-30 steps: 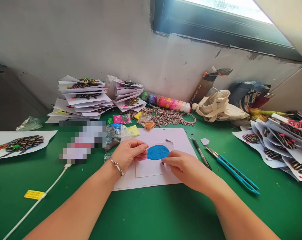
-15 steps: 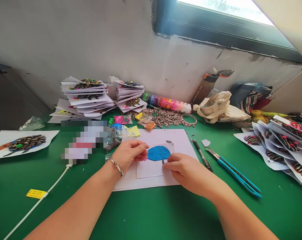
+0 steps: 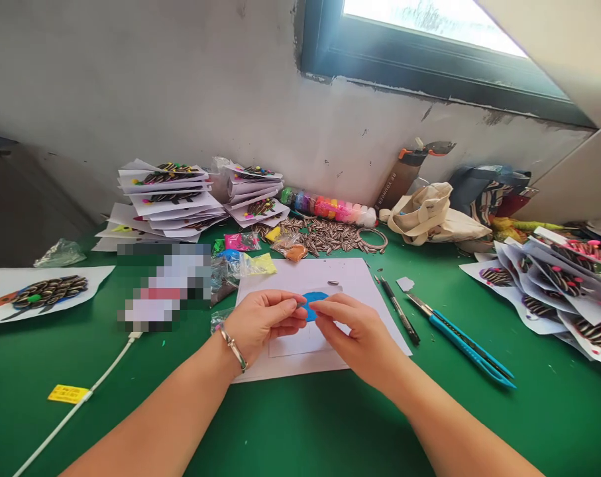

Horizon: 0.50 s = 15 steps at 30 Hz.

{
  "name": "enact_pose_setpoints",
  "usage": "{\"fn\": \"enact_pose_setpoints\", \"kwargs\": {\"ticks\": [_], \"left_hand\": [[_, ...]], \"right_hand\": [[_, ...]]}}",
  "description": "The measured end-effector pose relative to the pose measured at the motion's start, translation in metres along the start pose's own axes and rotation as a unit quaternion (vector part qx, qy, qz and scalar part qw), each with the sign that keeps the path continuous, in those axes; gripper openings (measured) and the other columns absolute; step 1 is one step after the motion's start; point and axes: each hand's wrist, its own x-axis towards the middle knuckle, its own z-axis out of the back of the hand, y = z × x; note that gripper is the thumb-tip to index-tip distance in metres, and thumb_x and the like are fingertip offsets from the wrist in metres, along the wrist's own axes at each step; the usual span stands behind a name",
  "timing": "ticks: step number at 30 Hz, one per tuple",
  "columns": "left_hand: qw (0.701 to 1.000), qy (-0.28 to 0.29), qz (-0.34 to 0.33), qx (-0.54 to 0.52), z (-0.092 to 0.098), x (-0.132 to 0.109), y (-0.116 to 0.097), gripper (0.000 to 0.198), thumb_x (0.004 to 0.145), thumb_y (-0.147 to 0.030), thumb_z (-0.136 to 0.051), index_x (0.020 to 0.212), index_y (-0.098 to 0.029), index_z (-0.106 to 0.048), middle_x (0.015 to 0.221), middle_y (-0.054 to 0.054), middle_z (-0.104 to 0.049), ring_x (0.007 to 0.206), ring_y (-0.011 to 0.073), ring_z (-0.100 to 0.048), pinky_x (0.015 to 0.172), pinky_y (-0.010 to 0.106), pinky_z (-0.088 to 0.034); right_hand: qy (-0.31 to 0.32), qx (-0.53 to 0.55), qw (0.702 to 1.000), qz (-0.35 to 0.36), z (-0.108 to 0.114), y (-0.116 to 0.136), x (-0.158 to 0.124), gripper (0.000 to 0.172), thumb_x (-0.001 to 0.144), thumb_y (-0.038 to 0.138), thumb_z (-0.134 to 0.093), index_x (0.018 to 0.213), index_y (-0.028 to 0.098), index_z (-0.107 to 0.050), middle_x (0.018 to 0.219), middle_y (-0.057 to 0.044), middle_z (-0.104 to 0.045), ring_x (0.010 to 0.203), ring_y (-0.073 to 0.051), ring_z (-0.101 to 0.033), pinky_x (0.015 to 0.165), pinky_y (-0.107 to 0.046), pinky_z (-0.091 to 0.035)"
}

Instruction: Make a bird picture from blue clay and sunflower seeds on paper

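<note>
A flat blue clay oval [image 3: 314, 296] lies on a small white card [image 3: 305, 338], which rests on a larger white sheet [image 3: 330, 275] on the green table. My left hand [image 3: 265, 318], a bracelet at its wrist, is closed in a pinch at the oval's left edge. My right hand [image 3: 352, 328] has come over the oval and covers most of it, its fingertips pinched together next to the left hand's fingers. What the fingers hold is too small to see. A single sunflower seed [image 3: 334, 283] lies on the sheet just beyond.
A pile of sunflower seeds [image 3: 330, 235], a row of clay pots [image 3: 330, 207] and small clay bags [image 3: 250, 262] lie behind the sheet. Blue scissors [image 3: 472, 348] and a pen [image 3: 399, 309] lie right of it. Stacks of finished seed pictures [image 3: 171, 195] stand far left, more at right [image 3: 558, 281]. A white cable [image 3: 81, 391] runs lower left.
My right hand has moved left and up from the card's lower right onto the blue oval, meeting the left hand's fingertips. The view has tilted slightly.
</note>
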Motion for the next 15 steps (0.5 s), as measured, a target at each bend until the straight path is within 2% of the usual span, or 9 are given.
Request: {"fn": "enact_pose_setpoints", "kwargs": {"ticks": [8, 11, 15], "left_hand": [[1.0, 0.014, 0.002, -0.002, -0.004, -0.002, 0.001, 0.041, 0.059, -0.036, -0.085, 0.093, -0.017, -0.071, 0.08, 0.005, -0.075, 0.079, 0.0182, -0.069, 0.08, 0.032, -0.051], [1.0, 0.017, 0.0, 0.006, -0.003, -0.001, 0.001, 0.04, 0.06, -0.036, -0.084, 0.093, -0.017, -0.071, 0.081, 0.005, -0.075, 0.081, 0.019, -0.069, 0.081, 0.032, -0.051], [1.0, 0.005, -0.003, 0.021, -0.003, -0.001, 0.003, 0.036, 0.06, -0.038, -0.083, 0.087, -0.017, -0.071, 0.077, 0.005, -0.074, 0.077, 0.0194, -0.07, 0.077, 0.032, -0.051]], "right_hand": [[-0.033, 0.024, 0.997, -0.063, -0.012, 0.005, 0.003, 0.017, 0.088, 0.025, -0.054, 0.097, 0.021, -0.068, 0.082, -0.003, -0.064, 0.075, -0.015, -0.059, 0.066, -0.027, -0.047], [-0.039, 0.035, 0.995, -0.084, -0.011, 0.001, 0.004, 0.016, 0.088, 0.024, -0.053, 0.094, 0.021, -0.067, 0.086, -0.003, -0.066, 0.078, -0.015, -0.06, 0.066, -0.026, -0.048], [-0.066, 0.031, 0.995, -0.062, -0.012, -0.004, 0.005, 0.015, 0.087, 0.023, -0.054, 0.097, 0.021, -0.065, 0.088, -0.003, -0.066, 0.076, -0.015, -0.06, 0.065, -0.026, -0.049]]}}
